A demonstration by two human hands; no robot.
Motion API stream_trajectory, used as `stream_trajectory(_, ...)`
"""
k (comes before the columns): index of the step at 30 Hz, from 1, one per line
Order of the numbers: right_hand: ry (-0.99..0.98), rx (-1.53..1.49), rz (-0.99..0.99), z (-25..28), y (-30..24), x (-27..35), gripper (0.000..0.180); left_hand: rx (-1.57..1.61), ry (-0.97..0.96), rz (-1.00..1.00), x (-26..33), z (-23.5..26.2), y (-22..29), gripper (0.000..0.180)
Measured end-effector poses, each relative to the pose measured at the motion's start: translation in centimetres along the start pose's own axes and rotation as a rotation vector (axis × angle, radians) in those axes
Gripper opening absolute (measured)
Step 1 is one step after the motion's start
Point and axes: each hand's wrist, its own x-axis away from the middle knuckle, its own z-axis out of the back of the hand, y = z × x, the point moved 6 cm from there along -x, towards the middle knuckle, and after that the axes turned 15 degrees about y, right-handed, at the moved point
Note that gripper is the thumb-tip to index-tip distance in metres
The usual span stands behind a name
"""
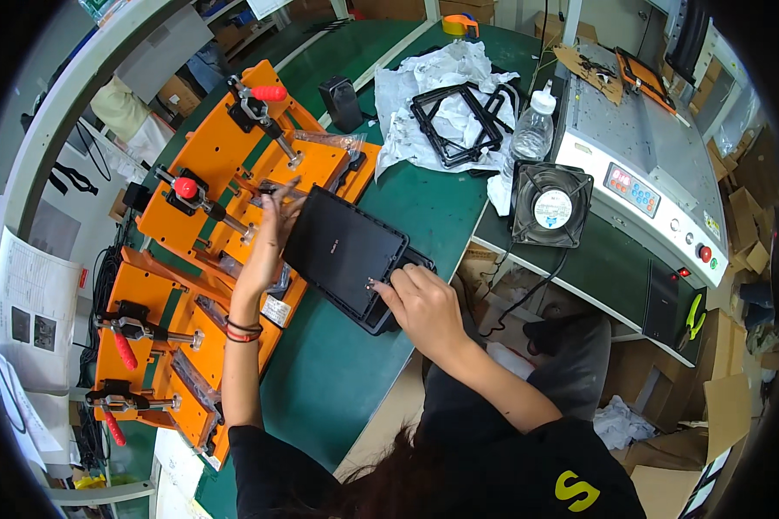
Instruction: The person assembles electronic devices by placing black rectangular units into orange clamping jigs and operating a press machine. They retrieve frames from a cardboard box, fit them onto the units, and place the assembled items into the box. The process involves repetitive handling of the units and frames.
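Observation:
A black rectangular panel [344, 245] with a rim lies tilted on top of another black tray-like part [420, 259] at the middle of the green bench. My right hand [422, 304] is over the panel's near right edge, fingers curled and thumb pressed in, with a tiny shiny bit at the thumb tip that is too small to name. My left hand [279, 216] reaches to the panel's far left edge, beside an orange clamp fixture [313, 160]; its fingers are spread, and whether it touches the panel I cannot tell.
A second orange fixture [147, 363] with red-handled clamps stands at the left. Black frames [459, 121] lie on white wrapping beside a clear bottle [532, 130]. At the right are a fan [552, 206], a machine with a control panel [634, 189] and yellow-green cutters [694, 317].

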Motion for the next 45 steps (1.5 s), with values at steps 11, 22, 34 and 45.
stream_trajectory(11,-0.008,-0.003,-0.098,0.9,0.2,2.6,0.029,-0.412,-0.034,-0.224,0.6,-1.2,-3.3,0.066)
stream_trajectory(22,-0.067,-0.085,-0.145,13.8,6.5,11.1,0.017,-0.041,0.294,-0.601,14.2,-18.6,4.5,0.043)
stream_trajectory(34,0.518,1.262,-0.249,55.4,-0.7,16.3,0.009,0.008,-0.372,-0.829,12.9,-50.5,3.6,0.026)
stream_trajectory(45,0.164,1.268,-1.308,78.5,11.7,28.6,0.025,0.561,-0.525,-0.061,8.7,-52.0,-3.4,0.023)
